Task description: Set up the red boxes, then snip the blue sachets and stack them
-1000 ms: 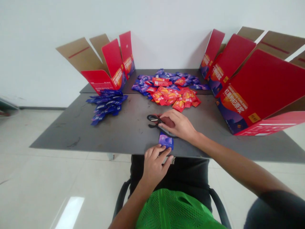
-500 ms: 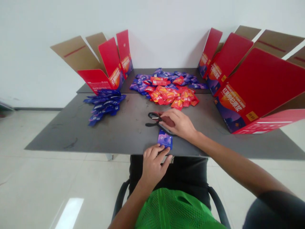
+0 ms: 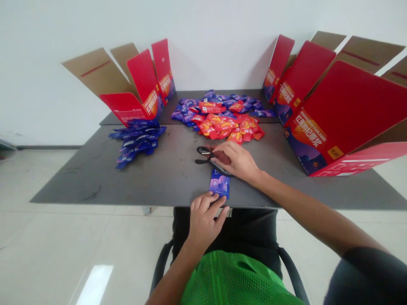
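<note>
Your right hand point(image 3: 235, 161) lies over the black-handled scissors point(image 3: 205, 156), fingers close together and lightly curved. The finger loops stick out to the left of your fingertips, and the blades run under your palm, so you can't tell from this view whether the hand is gripping them or only resting there.

Your left hand point(image 3: 205, 222) sits at the near edge of the surface point(image 3: 79, 182), fingers slightly spread and curved, not pinching. Its fingertips are at the lower edge of the purple sachet point(image 3: 219, 183), which lies flat near that edge, between your two hands and just below the scissors.

Straight ahead, toward the far edge, is a mixed heap of red-orange sachets point(image 3: 229, 126) and purple sachets point(image 3: 187, 111), the red-orange ones mostly on top. Toward the left edge lies a separate pile of blue sachets point(image 3: 136, 142).

A red printed carton point(image 3: 133, 106) with its flaps open stands at the far left corner. More red printed cartons point(image 3: 337, 114) line the right side, and the nearest one lies on its side.
</note>
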`<state>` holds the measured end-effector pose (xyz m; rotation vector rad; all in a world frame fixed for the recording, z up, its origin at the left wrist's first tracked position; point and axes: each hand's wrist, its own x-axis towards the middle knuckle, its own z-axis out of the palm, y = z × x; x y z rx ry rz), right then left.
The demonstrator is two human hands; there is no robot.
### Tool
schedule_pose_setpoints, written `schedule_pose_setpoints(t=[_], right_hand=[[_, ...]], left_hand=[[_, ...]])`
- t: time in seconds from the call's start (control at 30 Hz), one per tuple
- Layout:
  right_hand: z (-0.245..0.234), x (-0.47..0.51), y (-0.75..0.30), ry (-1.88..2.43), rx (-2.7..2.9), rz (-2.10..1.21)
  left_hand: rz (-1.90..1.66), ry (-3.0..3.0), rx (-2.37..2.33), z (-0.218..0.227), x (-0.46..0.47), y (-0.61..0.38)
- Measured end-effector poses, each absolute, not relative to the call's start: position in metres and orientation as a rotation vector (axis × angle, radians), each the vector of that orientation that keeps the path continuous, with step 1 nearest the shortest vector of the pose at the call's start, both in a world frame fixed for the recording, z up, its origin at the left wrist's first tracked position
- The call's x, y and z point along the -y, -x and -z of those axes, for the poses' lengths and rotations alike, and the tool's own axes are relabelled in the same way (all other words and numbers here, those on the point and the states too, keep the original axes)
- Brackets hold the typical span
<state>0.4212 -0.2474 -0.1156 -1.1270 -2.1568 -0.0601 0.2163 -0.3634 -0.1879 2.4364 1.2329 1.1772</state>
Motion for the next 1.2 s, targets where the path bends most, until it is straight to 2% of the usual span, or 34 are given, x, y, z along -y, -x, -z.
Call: schedule_pose_setpoints(t=[0.17, 0.3, 0.43, 0.53, 0.67, 0.8, 0.93, 1.07, 1.2], right_hand=[[0.131, 0.294, -0.399, 0.963, 2.317, -0.139], [0.141, 0.25, -0.421, 1.142, 2.26, 0.029], [0.123, 0.231, -0.43, 1.166, 2.209, 0.125], [0.117, 0.268, -0.41, 1.057, 2.173, 0.005], [0.132, 0.3, -0.395, 0.968, 2.298, -0.138], [0.142, 0.251, -0.42, 1.141, 2.255, 0.002], [0.128, 0.214, -0.438, 1.234, 2.254, 0.102], [0.12, 0.258, -0.416, 1.146, 2.139, 0.013], [0.133, 0.299, -0.397, 0.984, 2.322, -0.128]], left_hand=[[-1.131, -2.458, -1.263, 0.186, 0.364, -0.217], [-1.175, -2.445, -1.231, 0.188, 0.364, -0.216], [-1.186, -2.444, -1.236, 0.19, 0.364, -0.216], [-1.166, -2.46, -1.238, 0.188, 0.363, -0.216], [-1.126, -2.462, -1.27, 0.187, 0.363, -0.216], [-1.176, -2.441, -1.222, 0.189, 0.363, -0.216], [-1.187, -2.434, -1.236, 0.19, 0.364, -0.216], [-1.174, -2.444, -1.223, 0.189, 0.363, -0.216], [-1.125, -2.455, -1.246, 0.188, 0.363, -0.215]])
